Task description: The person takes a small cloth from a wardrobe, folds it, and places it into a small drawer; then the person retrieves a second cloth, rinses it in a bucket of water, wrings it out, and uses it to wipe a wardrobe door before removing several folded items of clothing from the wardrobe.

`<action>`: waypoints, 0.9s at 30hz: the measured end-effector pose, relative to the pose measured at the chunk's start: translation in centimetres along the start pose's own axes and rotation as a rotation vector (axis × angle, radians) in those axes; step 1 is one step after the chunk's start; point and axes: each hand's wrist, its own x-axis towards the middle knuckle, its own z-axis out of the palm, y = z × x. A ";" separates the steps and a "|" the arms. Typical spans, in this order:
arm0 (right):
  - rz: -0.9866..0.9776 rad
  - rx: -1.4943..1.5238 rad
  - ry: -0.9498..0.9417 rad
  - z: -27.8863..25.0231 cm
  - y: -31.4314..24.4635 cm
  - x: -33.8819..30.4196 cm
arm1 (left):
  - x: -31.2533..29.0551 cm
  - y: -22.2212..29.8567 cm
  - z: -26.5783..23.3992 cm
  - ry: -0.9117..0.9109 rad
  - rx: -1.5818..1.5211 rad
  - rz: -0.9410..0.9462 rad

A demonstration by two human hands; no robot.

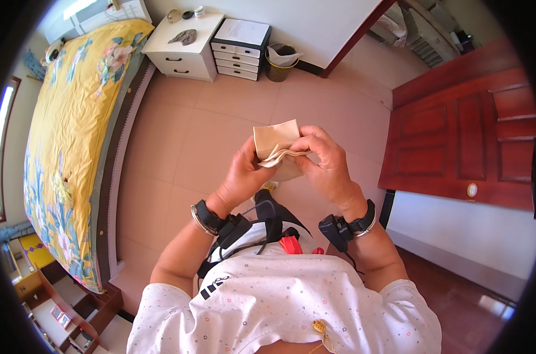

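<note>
Pale pinkish tiles covered the floor (221,112) of the bedroom. A bed (97,106) with a yellow flowered cover ran along the left; at the far wall a white bedside cabinet (191,66), a black-and-white drawer unit (239,62) and a lined bin (277,72) stood side by side. A red panelled door (456,130) took up the right. The folded beige material (273,138) was up above the floor, between both hands. It looked thin and plain, a flat squarish panel upright behind several bunched layers; paper or cloth, one could not tell. The left hand (242,168) was closed on its left edge, thumb in front; the right hand (324,162) pinched its right side between curled fingers and thumb.
</note>
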 end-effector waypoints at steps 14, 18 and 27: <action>0.002 -0.067 -0.047 -4.5 3.8 7.6 | 8.7 2.1 -0.5 -0.114 -0.304 -0.194; -0.011 -0.115 -0.017 -4.9 3.9 8.4 | 10.6 1.6 -1.1 -0.129 -0.469 -0.300; -0.024 -0.203 0.057 -4.5 2.2 11.5 | 15.4 3.2 -3.3 -0.261 -0.385 -0.254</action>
